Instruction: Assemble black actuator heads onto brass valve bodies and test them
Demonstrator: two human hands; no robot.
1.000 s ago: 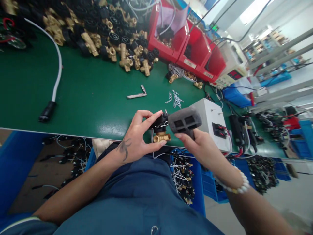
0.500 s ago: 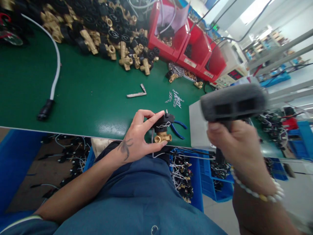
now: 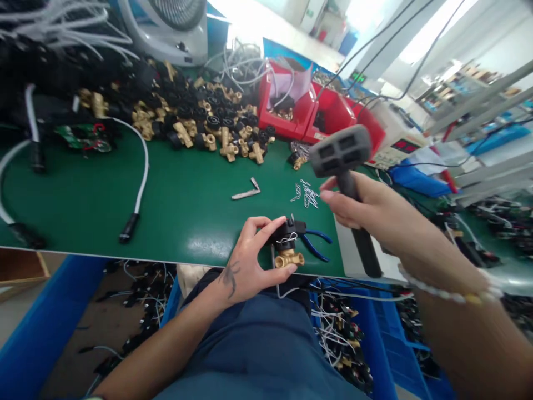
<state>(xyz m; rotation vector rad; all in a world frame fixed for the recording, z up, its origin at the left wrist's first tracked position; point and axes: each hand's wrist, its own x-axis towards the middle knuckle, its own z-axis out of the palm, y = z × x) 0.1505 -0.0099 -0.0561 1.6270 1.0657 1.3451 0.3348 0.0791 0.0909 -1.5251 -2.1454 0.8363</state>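
My left hand point(image 3: 255, 265) grips a brass valve point(image 3: 288, 259) with a black housing on top, its thumb at the brass body and its fingers over the housing. A thin wire clip point(image 3: 288, 240) crosses the front of the housing. In my right hand point(image 3: 366, 203) is a grey-black mallet point(image 3: 342, 151), held by its handle with the head raised above the bench, apart from the valve. Blue-handled pliers point(image 3: 317, 249) lie just right of the valve. Behind them rest several loose wire clips point(image 3: 310, 196) and a small L-shaped metal piece point(image 3: 247, 193).
Brass fittings with black caps point(image 3: 183, 133) are heaped at the back of the green bench point(image 3: 187, 205). Red bins point(image 3: 287, 125) and a power unit point(image 3: 402, 147) stand behind. Corded connectors point(image 3: 130, 226) lie left. Blue crates point(image 3: 377, 339) with wired parts sit below the bench edge.
The mallet and my right hand have shifted left and up over the bench, and the mallet's handle now shows. My left hand keeps hold of the valve. The view has tilted upward.
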